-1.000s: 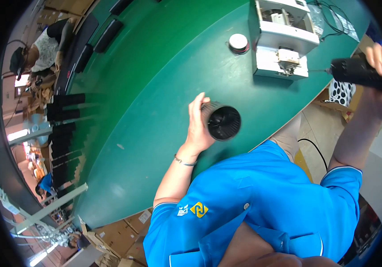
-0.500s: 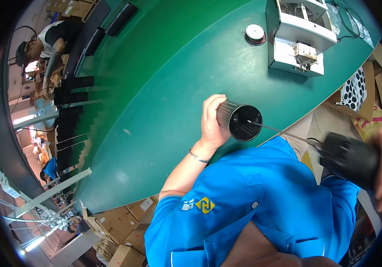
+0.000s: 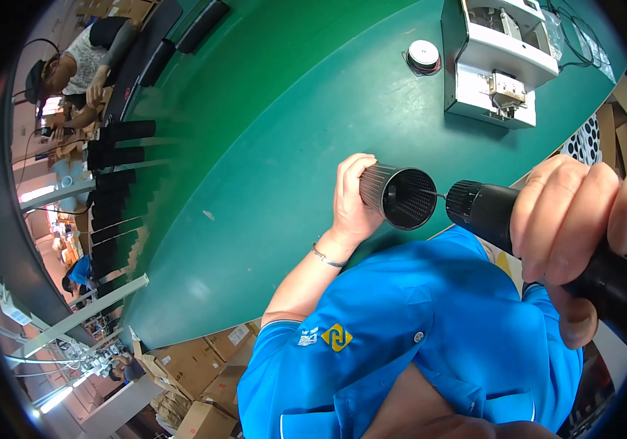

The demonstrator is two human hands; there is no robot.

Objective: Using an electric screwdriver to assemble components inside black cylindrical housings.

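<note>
My left hand (image 3: 352, 207) is wrapped round a ribbed black cylinder (image 3: 375, 181) above the green table. The cylinder lies tilted on its side, its open mouth facing right; small holes dot its inner wall. In my right hand (image 3: 575, 219) is a black electric screwdriver (image 3: 490, 208) with a ridged collar at its front. Its thin bit points left and passes into the cylinder's mouth. Where the bit's tip ends inside is too dark to tell.
Beyond my hands on the green table (image 3: 269, 197) stand a white metal machine (image 3: 492, 55) and a white round part (image 3: 424, 54) with wires. Black cylinders (image 3: 119, 157) line the left side. Another person (image 3: 83, 66) works at far left. Cardboard boxes (image 3: 185, 362) sit below the table edge.
My right hand has swung the screwdriver in from the right and up, and its bit now reaches deeper into the cylinder. The left hand has barely shifted.
</note>
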